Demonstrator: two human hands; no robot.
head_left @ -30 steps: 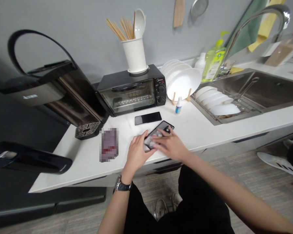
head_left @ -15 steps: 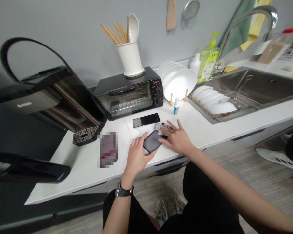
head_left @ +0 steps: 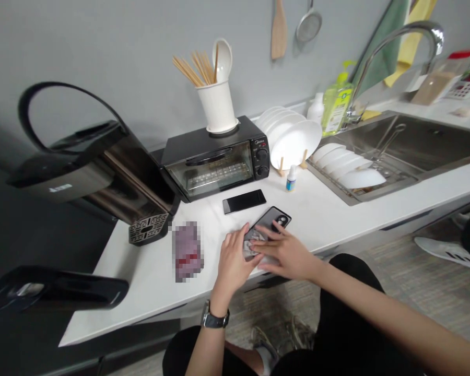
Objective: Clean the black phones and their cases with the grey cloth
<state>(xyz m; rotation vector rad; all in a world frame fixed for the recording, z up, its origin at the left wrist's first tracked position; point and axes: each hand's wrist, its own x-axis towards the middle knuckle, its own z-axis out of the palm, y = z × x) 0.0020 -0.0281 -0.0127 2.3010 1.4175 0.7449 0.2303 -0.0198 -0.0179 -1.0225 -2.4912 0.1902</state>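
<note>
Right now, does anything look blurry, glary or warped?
Head view: the right hand looks slightly smeared over the gray phone, perhaps from motion; the front plate is washed-out bright; the purplish item is pixelated; the tall machine leans, possibly wide-lens distortion.

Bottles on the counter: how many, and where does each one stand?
3: a small bottle before the white plates, a partly hidden white bottle behind them, and a green pump bottle beside the tap. Others may be hidden.
</note>
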